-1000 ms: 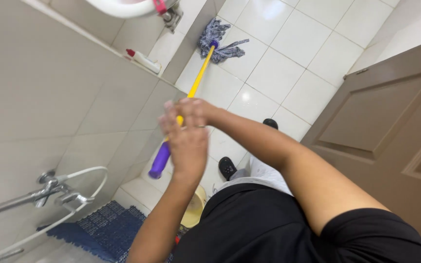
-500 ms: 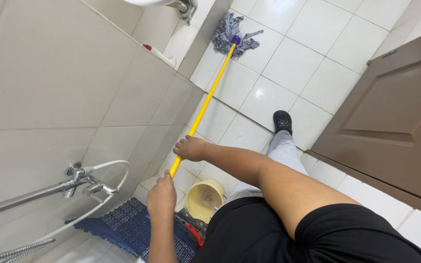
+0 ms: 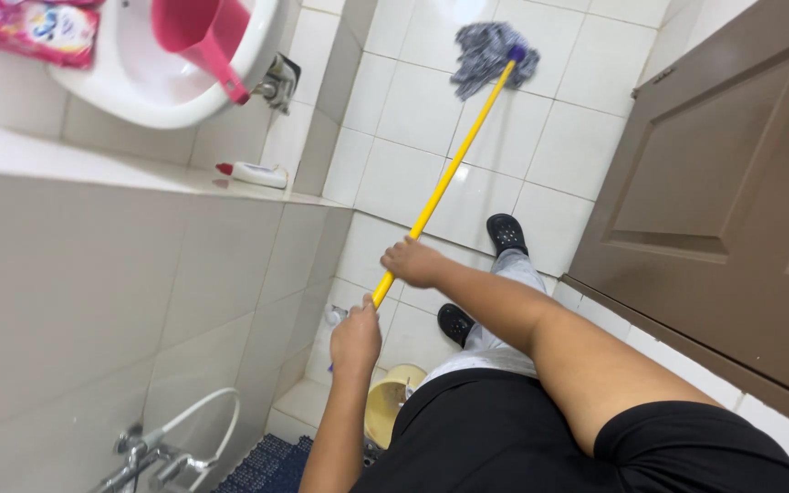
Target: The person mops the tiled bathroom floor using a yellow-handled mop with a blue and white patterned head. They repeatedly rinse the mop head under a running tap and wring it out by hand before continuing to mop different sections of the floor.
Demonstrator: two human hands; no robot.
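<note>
Both of my hands grip a mop with a long yellow handle. My right hand is the higher one on the shaft. My left hand closes around the handle's near end, close to my body. The grey stringy mop head rests on the white floor tiles far ahead, with a purple collar where it joins the handle. My black shoes stand on the tiles below my arms.
A brown door fills the right side. On the left is a tiled wall with a ledge holding a white tube, a white basin with a pink scoop, a shower tap, a yellow bucket and a blue mat.
The view has swung so the basin and door fill more of the frame. My hands stay on the yellow handle, and the mop head has shifted over the floor tiles.
</note>
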